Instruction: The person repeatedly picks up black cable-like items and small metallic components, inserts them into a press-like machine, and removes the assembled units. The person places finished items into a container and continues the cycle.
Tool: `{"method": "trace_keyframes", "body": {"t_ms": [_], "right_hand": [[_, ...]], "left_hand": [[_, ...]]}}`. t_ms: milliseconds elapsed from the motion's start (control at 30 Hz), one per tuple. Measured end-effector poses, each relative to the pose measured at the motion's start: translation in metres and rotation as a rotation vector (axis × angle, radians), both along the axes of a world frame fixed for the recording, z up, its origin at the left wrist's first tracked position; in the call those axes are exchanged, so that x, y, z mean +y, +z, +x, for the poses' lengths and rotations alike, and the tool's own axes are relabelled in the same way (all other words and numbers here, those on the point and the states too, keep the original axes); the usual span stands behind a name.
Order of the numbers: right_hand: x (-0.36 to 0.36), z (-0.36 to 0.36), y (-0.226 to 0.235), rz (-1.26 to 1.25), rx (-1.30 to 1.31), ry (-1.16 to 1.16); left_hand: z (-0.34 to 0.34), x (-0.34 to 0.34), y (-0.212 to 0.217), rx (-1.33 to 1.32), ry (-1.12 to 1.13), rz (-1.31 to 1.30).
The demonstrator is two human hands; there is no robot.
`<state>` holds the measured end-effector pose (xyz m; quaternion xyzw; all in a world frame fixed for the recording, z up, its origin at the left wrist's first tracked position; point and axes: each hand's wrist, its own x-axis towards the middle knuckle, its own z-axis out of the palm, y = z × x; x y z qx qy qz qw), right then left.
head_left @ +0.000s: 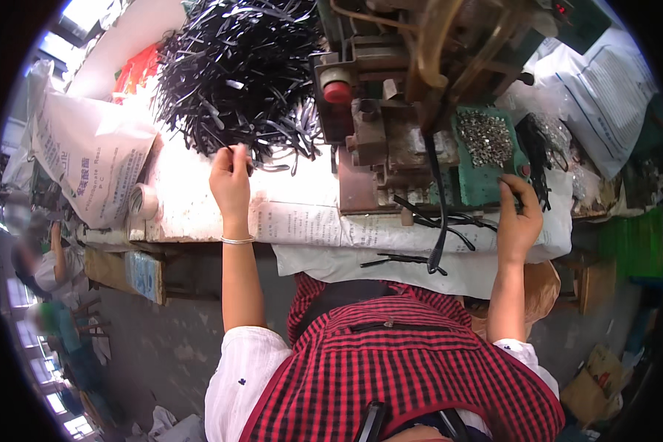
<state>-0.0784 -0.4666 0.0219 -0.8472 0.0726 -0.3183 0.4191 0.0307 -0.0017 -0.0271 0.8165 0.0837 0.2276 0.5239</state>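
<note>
At the near edge of a big heap of black eyeglass temples point(236, 74), my left hand point(230, 180) is closed, with a dark end, seemingly of one temple, showing at its fingertips. My right hand point(519, 217) is by the near right corner of a green tray point(479, 184) that holds small shiny metal parts point(485, 138). Its thumb and forefinger are bent together; whatever they pinch is too small to make out. Between my hands stands a bench machine point(390, 140). One black temple point(438, 214) hangs down from its working part, curved tip toward me.
Several loose temples point(457, 228) lie along the near edge on white sacking point(302, 225). A red button point(337, 92) sits on the machine's left side. White printed sacks stand at the left point(88, 155) and right point(604, 96). A tape roll point(143, 201) rests at the left edge.
</note>
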Motion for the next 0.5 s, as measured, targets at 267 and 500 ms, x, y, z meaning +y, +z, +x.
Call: {"method": "trace_keyframes", "body": {"t_ms": [267, 500], "right_hand": [[0.079, 0.073, 0.057, 0.201, -0.213, 0.256], [0.097, 0.067, 0.048, 0.545, -0.176, 0.321]], "left_hand": [[0.019, -0.096, 0.051, -0.286, -0.182, -0.202], [-0.032, -0.13, 0.073, -0.308, -0.253, -0.419]]}}
